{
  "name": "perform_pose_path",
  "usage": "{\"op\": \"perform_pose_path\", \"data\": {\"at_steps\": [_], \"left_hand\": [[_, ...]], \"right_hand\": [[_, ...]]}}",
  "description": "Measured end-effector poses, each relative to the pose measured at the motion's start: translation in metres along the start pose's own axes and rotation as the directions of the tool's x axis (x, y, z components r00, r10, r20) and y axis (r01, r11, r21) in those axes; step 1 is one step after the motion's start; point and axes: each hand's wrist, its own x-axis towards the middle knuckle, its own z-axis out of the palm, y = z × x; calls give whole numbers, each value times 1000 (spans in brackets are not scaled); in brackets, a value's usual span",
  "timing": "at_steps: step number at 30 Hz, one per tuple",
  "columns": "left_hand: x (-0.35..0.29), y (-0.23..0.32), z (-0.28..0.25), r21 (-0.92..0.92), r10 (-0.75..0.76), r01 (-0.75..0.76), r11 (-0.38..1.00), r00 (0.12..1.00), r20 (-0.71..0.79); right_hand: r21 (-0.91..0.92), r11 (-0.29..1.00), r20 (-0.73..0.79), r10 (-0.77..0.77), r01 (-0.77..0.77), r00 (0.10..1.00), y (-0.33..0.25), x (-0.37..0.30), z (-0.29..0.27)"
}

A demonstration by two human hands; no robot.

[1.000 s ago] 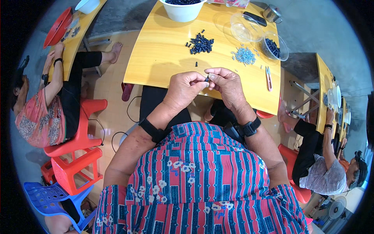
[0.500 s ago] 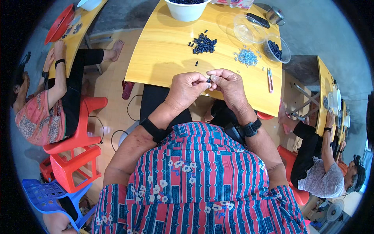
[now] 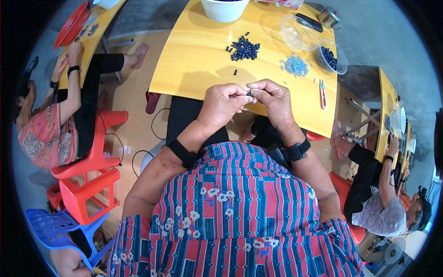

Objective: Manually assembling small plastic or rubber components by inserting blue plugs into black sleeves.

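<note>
Above the near edge of the table, my left hand [image 3: 220, 104] and my right hand [image 3: 276, 102] meet fingertip to fingertip. Both are closed in a pinch on one small black plastic piece [image 3: 249, 93], mostly covered by the fingers. A single black piece [image 3: 235, 72] lies on the tabletop just beyond. Farther off is a loose pile of short black tubular pieces [image 3: 244, 50]. To its right spreads a heap of tiny pale blue-grey pieces [image 3: 296, 66]. Thread snips [image 3: 322, 94] with a reddish handle lie right of my right hand.
On the yellow table [image 3: 184, 60] stand a white tub [image 3: 224, 12], a clear round container [image 3: 295, 39], a clear bowl [image 3: 342, 64] of black pieces and a metal cup [image 3: 329, 18]. A black phone-like slab [image 3: 309, 22] lies behind. Other people sit at tables left and right.
Both hands stay together on the black piece, with slight finger movement around it. The view has shifted slightly, so the table things appear a little lower and farther right.
</note>
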Motion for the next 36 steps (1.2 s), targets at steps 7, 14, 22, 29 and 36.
{"op": "perform_pose_path", "data": {"at_steps": [7,14,22,29,36], "left_hand": [[0,-5,4,-36,-23,21,999,999,-41],[-3,-1,1,12,32,-32,999,999,-20],[-4,3,0,190,63,-60,980,998,-13],[-5,5,0,103,35,-36,994,999,11],[-7,6,-1,22,-68,67,997,996,52]], "right_hand": [[-175,968,-22,-184,177,983,4,-3,3],[-51,996,21,-77,78,997,-1,-3,-3],[-56,996,60,-72,76,996,-4,-2,-7],[-57,987,69,-149,153,986,-5,-1,-8],[-147,960,112,-222,237,969,-6,-3,-8]]}}
